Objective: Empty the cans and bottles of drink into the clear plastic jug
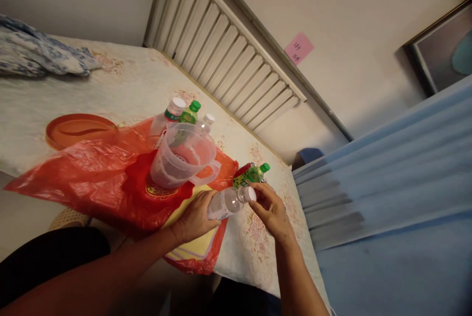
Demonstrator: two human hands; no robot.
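Observation:
A clear plastic bottle (221, 204) lies tilted in my left hand (197, 215), whose fingers are wrapped round its body. Its white cap (250, 194) points right, and my right hand (271, 210) pinches that cap between thumb and fingers. Just behind the bottle stands a translucent jug (180, 158) with its handle to the right, on a red scalloped plate (142, 190). A yellow sheet or pad (197, 247) sits partly under my left hand, on a red plastic bag (92, 168).
Behind the jug stand a white-capped bottle (158, 123), a green-capped bottle (189, 114) and a small bottle (207, 122). Another green-capped bottle (254, 173) is beyond my right hand. An orange lid (79, 129) lies left on the floral cloth (121, 95); a blue curtain (376, 198) hangs right.

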